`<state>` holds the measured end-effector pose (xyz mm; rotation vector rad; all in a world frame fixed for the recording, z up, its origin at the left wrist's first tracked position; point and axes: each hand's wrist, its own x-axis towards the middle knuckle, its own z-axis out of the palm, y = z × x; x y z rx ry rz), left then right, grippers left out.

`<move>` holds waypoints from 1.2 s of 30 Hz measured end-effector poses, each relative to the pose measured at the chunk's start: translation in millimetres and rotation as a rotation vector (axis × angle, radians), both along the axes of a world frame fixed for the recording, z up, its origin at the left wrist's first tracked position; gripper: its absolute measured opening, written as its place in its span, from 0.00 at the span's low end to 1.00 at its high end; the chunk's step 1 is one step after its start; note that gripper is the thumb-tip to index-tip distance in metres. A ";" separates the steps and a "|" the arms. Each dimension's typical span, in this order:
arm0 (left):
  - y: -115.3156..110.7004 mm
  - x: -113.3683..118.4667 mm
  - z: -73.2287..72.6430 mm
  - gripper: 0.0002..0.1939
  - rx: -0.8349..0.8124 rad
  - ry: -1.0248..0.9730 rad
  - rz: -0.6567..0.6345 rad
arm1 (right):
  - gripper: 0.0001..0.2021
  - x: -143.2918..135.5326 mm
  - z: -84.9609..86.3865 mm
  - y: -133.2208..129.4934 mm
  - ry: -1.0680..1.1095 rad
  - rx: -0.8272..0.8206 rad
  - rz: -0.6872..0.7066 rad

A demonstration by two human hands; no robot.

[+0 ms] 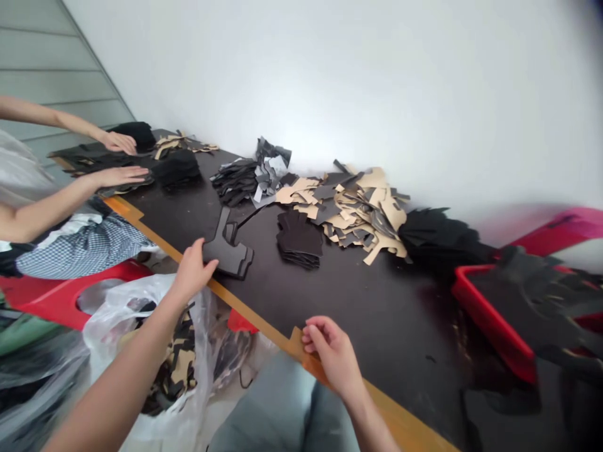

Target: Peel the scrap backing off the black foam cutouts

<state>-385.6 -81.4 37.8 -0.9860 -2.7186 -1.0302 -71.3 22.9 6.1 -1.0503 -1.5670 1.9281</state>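
My left hand [194, 271] rests at the near edge of the dark table [348, 314], its fingers and thumb on the left side of a small stack of flat grey cut-out pieces [226, 246]. Over the table's taped edge, my right hand [330, 348] is curled with the thumb against the fingers; whether it holds anything small is hidden. A neat stack of black pieces [299, 240] stands between the grey stack and a loose heap of tan and dark scraps [360, 210].
Black pieces [438, 235] and a red tray [494, 323] with dark sheets lie at right. At left a co-worker's hands [120, 177] touch dark sheets beside a black stack [176, 168]. Below the edge hangs a plastic bag [141, 420] of scraps. A white wall rises behind.
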 end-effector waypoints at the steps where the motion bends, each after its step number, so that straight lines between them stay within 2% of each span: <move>1: 0.7 -5.7 -1.4 0.27 -0.120 0.061 0.036 | 0.22 2.1 -2.3 1.1 0.002 0.001 -0.002; 3: 6.7 -6.3 0.9 0.25 -0.224 0.193 0.074 | 0.21 4.2 -6.1 2.1 0.014 0.007 0.007; 5: 22.8 3.5 9.8 0.23 -0.206 0.323 -0.005 | 0.20 4.7 -8.8 2.3 0.028 0.014 0.020; 6: 35.4 10.5 15.5 0.23 -0.191 0.373 -0.105 | 0.20 4.8 -10.0 2.2 0.033 0.018 0.021; 8: 67.4 25.9 25.4 0.22 -0.184 0.384 -0.446 | 0.19 5.1 -12.7 1.8 0.045 0.030 0.018; 10: 102.8 39.8 30.5 0.23 -0.223 0.376 -0.646 | 0.18 5.7 -15.8 0.6 0.054 0.055 0.009; 13: 145.8 51.2 29.7 0.20 -0.301 0.353 -0.801 | 0.16 6.6 -20.0 -2.6 0.050 0.118 -0.007; 15: 161.8 50.8 28.0 0.18 -0.344 0.339 -0.849 | 0.15 7.2 -21.1 -4.6 0.043 0.162 -0.006; 18: 170.3 41.9 28.5 0.17 -0.372 0.332 -0.900 | 0.14 8.0 -20.8 -5.6 0.041 0.210 0.009; 23: 171.4 28.0 28.9 0.17 -0.379 0.345 -0.957 | 0.13 7.4 -22.8 -2.8 0.049 0.238 0.014; 27: 170.6 26.9 28.3 0.17 -0.377 0.399 -0.948 | 0.12 7.9 -24.0 -6.6 0.062 0.261 0.024; 30: 167.6 31.0 30.8 0.16 -0.366 0.458 -0.970 | 0.10 12.6 -16.4 -6.9 0.078 0.207 0.063; 33: 163.9 36.6 27.1 0.16 -0.320 0.532 -0.970 | 0.09 18.0 2.6 19.1 0.058 0.222 0.122; 35: 163.2 37.2 19.2 0.18 -0.274 0.577 -0.929 | 0.09 19.2 19.2 60.4 -0.016 0.372 0.081; 36: 163.6 35.8 15.0 0.19 -0.250 0.596 -0.896 | 0.10 18.6 27.4 87.7 -0.097 0.509 0.012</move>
